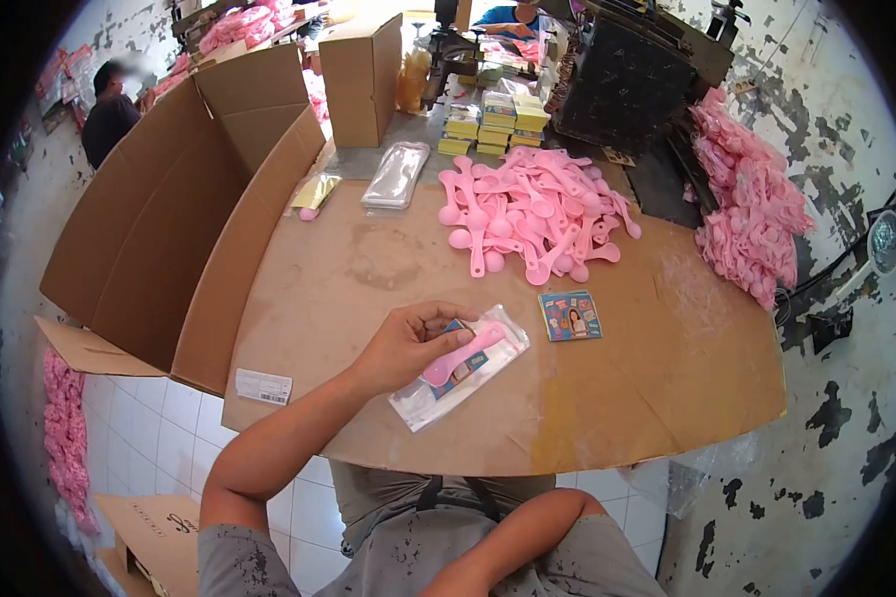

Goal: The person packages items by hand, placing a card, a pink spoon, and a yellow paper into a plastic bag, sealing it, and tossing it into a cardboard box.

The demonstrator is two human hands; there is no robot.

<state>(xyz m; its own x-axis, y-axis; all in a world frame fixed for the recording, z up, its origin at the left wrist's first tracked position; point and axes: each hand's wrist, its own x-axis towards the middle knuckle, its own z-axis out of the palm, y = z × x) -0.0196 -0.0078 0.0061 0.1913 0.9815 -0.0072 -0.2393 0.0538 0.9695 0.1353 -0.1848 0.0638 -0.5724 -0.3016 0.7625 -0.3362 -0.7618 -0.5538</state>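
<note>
My left hand (pixel 420 340) is closed, thumb and fingers pinching a pink double-ended measuring spoon (pixel 480 345) together with a blue printed card (pixel 456 376). Beneath them on the cardboard-covered table lies a clear plastic bag (pixel 420 410). To the right of this hand sits a small stack of printed cards (pixel 570 316). Farther back is a heap of pink measuring spoons (pixel 538 204). My right forearm (pixel 518 542) crosses my lap, and the hand at its end is outside the picture.
A big open carton (pixel 219 269) stands at the left. Clear bags (pixel 398 174) and a packed spoon (pixel 314 196) lie at the back left. Card stacks (pixel 493 124) stand behind the heap, beside a dark machine (pixel 622 80). Pink packets (pixel 752 199) hang right. A person (pixel 110 119) is far left.
</note>
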